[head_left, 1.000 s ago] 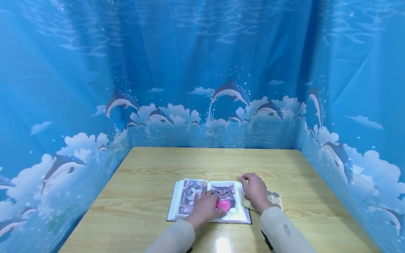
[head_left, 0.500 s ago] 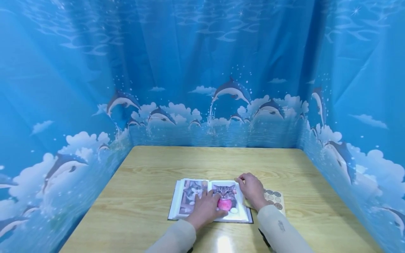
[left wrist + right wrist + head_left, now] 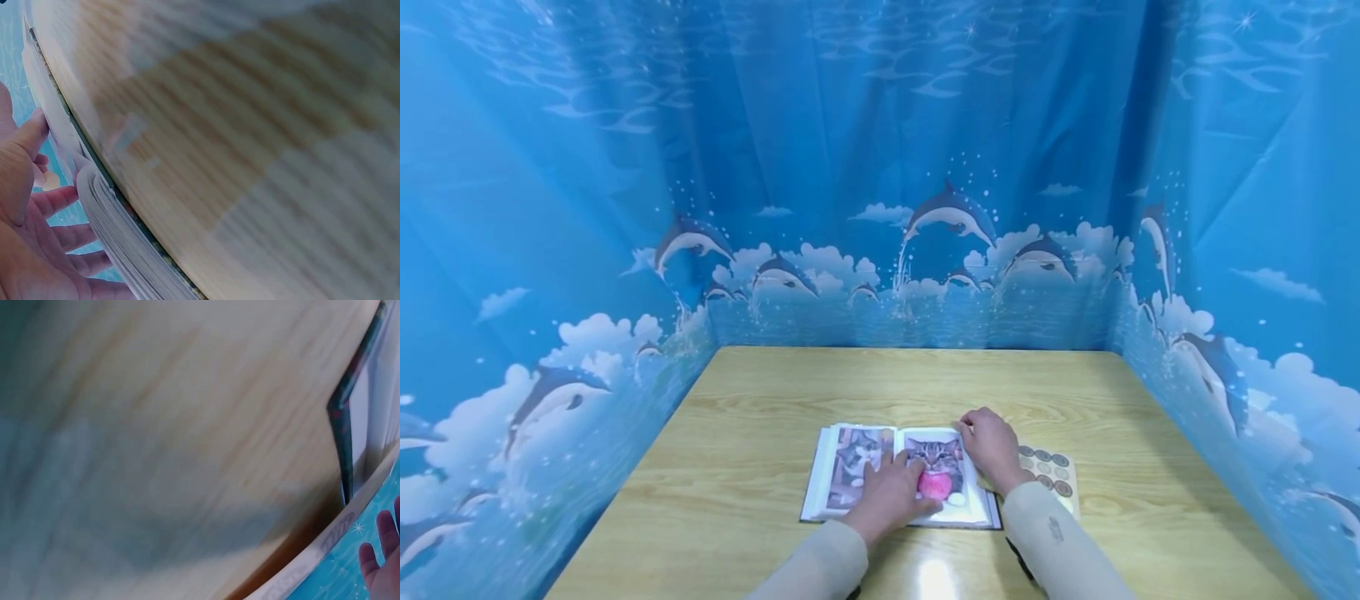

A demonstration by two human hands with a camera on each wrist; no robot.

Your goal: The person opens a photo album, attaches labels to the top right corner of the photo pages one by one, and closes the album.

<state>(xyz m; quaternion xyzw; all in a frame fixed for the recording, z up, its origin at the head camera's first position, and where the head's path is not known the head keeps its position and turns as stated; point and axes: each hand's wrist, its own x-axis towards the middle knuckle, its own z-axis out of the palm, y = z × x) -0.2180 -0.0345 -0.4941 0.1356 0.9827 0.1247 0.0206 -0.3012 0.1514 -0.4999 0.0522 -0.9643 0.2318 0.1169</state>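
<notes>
An open photo album (image 3: pixel 827 467) lies on the table, with a cat picture (image 3: pixel 850 475) on the left page and a tabby cat with a pink ball (image 3: pixel 936 485) on the right. My left hand (image 3: pixel 891 490) rests across the middle of the spread, fingers apart. At the right page's upper outer corner is my right hand (image 3: pixel 991 446), fingertips pinched together. The left wrist view shows a small round tan sticker (image 3: pixel 50 181) at its fingers; the head view hides it. A sheet of round stickers (image 3: pixel 1052 473) lies under the right wrist, partly covered.
The wooden table (image 3: pixel 745 400) runs out to blue dolphin-print curtains (image 3: pixel 880 167) on three sides. A pale round spot (image 3: pixel 956 499) shows low on the right page, and another round mark (image 3: pixel 887 434) sits at the left page's upper corner.
My right hand has moved slightly left, from just beyond the right page's corner onto it. More of the sticker sheet shows beside the wrist. The left hand has stayed in place.
</notes>
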